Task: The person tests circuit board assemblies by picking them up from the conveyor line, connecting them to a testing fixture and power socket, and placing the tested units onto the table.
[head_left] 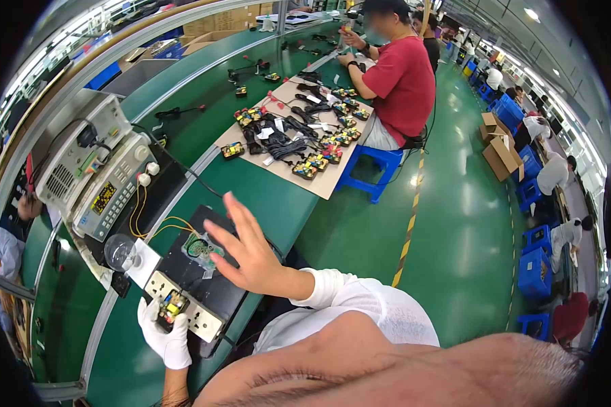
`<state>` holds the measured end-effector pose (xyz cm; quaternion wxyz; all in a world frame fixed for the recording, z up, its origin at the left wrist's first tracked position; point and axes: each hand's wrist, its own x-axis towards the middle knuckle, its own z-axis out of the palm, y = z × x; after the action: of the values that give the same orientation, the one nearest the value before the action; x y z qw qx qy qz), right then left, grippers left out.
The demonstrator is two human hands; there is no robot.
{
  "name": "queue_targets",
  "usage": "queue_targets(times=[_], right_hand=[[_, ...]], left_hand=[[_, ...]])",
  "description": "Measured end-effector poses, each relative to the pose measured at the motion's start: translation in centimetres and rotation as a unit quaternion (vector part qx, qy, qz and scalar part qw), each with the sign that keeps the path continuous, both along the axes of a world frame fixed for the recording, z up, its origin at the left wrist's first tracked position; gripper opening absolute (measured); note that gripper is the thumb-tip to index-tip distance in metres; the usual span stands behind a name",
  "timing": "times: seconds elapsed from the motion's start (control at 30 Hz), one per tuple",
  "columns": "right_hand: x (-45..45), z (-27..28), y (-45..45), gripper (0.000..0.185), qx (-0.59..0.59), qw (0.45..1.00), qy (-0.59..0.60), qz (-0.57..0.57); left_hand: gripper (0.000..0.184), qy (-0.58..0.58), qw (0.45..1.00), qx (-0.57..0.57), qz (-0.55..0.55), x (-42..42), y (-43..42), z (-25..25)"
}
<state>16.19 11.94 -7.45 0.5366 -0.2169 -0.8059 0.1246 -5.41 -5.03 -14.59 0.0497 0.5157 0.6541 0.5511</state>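
My left hand, in a white glove, grips a small circuit board with yellow and black parts. The board is held over a white power strip; whether it is plugged in cannot be made out. My right hand is bare, its fingers spread with nothing in them. Just beside and partly above it lies a clear-cased round green board on a black panel. Yellow wires run from there toward a bench instrument with a lit display.
A beige board on the green bench carries several circuit boards and bundled black cables. A co-worker in a red shirt sits by a blue stool. A clear round dish stands near the instrument. Cardboard boxes stand across the aisle.
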Motion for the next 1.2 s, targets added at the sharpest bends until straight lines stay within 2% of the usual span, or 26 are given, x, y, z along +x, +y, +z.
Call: queue_targets(times=[0.03,0.07,0.1,0.13,0.17,0.2,0.27,0.3,0.33,0.4,0.43,0.5,0.53,0.6,0.67,0.7,0.77,0.8,0.87,0.93,1.0,1.03,1.1,1.13,1.2], right_hand=[[0.6,0.2,0.4,0.046,0.021,0.998,0.018,0.050],[0.7,0.4,0.6,0.027,0.039,0.987,0.063,0.141],[1.4,0.0,0.7,0.022,-0.063,0.960,-0.011,0.274],[2.0,0.1,0.6,0.020,-0.164,0.898,-0.083,0.399],[1.9,0.5,0.0,0.028,-0.316,0.826,-0.155,0.440],[1.7,0.4,-0.4,0.028,-0.316,0.826,-0.156,0.440],[0.8,-0.1,-1.3,0.032,-0.369,0.809,-0.149,0.431],[0.6,-0.5,-1.6,0.036,-0.370,0.820,-0.117,0.420],[0.6,-0.7,-1.7,0.036,-0.370,0.821,-0.116,0.419],[0.6,-0.8,-2.0,0.042,-0.452,0.749,-0.036,0.483],[0.6,-1.5,-2.0,0.051,-0.479,0.728,-0.004,0.490],[1.0,-2.7,-2.0,0.059,-0.495,0.698,0.041,0.515],[1.2,-3.2,-1.7,0.072,-0.538,0.659,0.057,0.522],[1.9,-4.1,-1.5,0.078,-0.552,0.640,0.103,0.525],[2.7,-4.6,-1.1,0.085,-0.529,0.676,0.102,0.504],[3.4,-3.7,-1.0,0.081,-0.458,0.760,0.065,0.456],[4.3,-3.3,-0.2,0.081,-0.299,0.884,0.009,0.359],[5.1,-2.8,0.4,0.080,-0.194,0.932,-0.032,0.305],[6.3,-2.7,1.0,0.081,-0.186,0.933,-0.049,0.304],[7.2,-2.3,1.7,0.084,-0.306,0.849,0.080,0.423],[8.7,-0.9,2.7,0.088,-0.363,0.786,0.173,0.469],[9.7,0.3,3.2,0.092,-0.363,0.804,0.181,0.435],[10.6,2.2,5.6,0.096,-0.292,0.829,0.184,0.440],[10.7,3.4,7.1,0.093,-0.279,0.838,0.177,0.434],[10.4,5.9,10.2,0.084,-0.289,0.854,0.145,0.408]], left_hand=[[0.060,-0.125,0.992,-0.020,-0.017,0.5,-0.2,0.9],[0.063,-0.144,0.986,-0.087,-0.021,-0.3,-0.3,1.6],[0.063,-0.105,0.992,-0.062,-0.014,-0.4,-0.1,1.8],[0.062,-0.066,0.997,-0.038,-0.004,0.2,0.1,2.7],[0.057,0.102,0.995,0.022,-0.010,0.8,0.9,4.3],[0.057,0.102,0.995,0.022,-0.009,1.6,1.6,6.3],[0.052,0.312,0.947,0.059,-0.044,2.8,3.0,9.5],[0.051,0.386,0.919,0.069,-0.041,3.4,3.9,10.5],[0.051,0.386,0.919,0.069,-0.043,3.7,4.3,10.7],[0.051,0.471,0.875,0.099,-0.046,4.3,5.1,10.7],[0.050,0.483,0.859,0.165,-0.035,4.8,6.0,10.4],[0.047,0.525,0.834,0.167,-0.033,5.8,6.3,10.5],[0.043,0.555,0.818,0.141,-0.047,6.6,6.2,10.9],[0.037,0.583,0.794,0.159,-0.074,7.0,6.4,10.1],[0.045,0.504,0.842,0.125,-0.148,7.5,7.0,10.5],[0.052,0.477,0.859,0.088,-0.165,8.0,7.3,11.1],[0.059,0.418,0.884,0.041,-0.206,8.4,7.4,11.1],[0.071,0.402,0.884,0.013,-0.238,8.5,7.2,11.2],[0.075,0.336,0.896,0.080,-0.279,8.2,7.3,10.4],[0.079,0.339,0.900,0.088,-0.261,7.7,6.6,10.2],[0.078,0.340,0.900,0.046,-0.270,6.3,5.8,9.2],[0.077,0.331,0.909,0.050,-0.249,5.6,5.4,8.1],[0.074,0.320,0.925,-0.009,-0.207,4.4,4.4,7.1],[0.064,0.273,0.941,-0.037,-0.195,4.1,3.9,6.6],[0.060,0.276,0.943,-0.029,-0.186,3.3,3.3,5.4]])
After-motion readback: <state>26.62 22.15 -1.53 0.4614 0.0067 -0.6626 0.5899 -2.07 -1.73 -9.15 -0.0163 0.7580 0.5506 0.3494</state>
